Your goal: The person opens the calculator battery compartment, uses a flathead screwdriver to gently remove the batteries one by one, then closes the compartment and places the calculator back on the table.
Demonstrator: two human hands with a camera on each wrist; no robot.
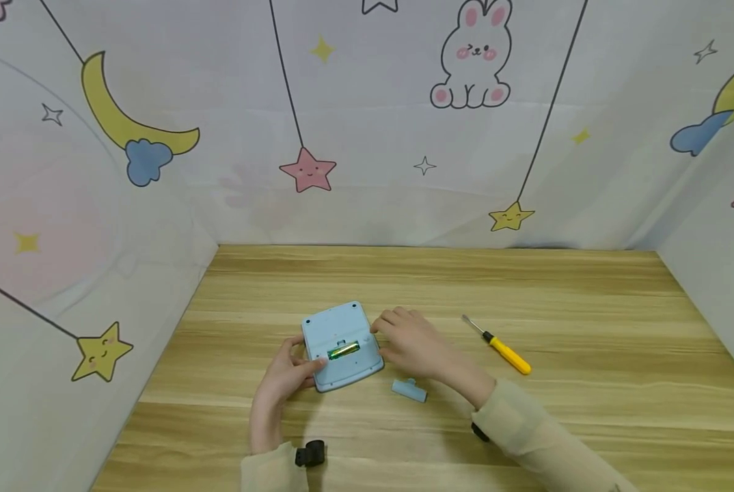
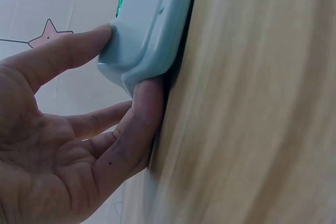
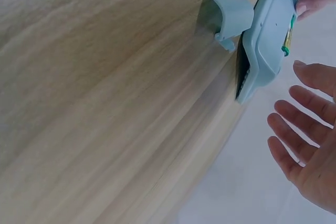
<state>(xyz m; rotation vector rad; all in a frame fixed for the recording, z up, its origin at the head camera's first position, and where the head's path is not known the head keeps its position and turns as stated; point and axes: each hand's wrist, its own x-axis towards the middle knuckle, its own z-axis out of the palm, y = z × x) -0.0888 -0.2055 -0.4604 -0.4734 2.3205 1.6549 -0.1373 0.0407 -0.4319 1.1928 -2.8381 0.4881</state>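
Observation:
A light-blue electronic device (image 1: 330,322), squarish with rounded corners, lies back side up on the table. In its uncovered battery slot sits a green and gold battery (image 1: 344,350). My left hand (image 1: 286,376) grips the device's left edge; in the left wrist view the thumb presses on top and the fingers (image 2: 149,103) are tucked under the rim. Beside the right edge is my right hand (image 1: 417,344), its fingers spread and relaxed with nothing held in the right wrist view. A light-blue battery cover (image 1: 409,390) with a small tab lies just right of the device.
Farther right on the wooden table (image 1: 619,355) lies a screwdriver (image 1: 507,352) with a yellow and black handle, its tip pointing away to the left. White cloth (image 1: 373,205) printed with cartoon stars, moons and a rabbit hangs around the back and sides.

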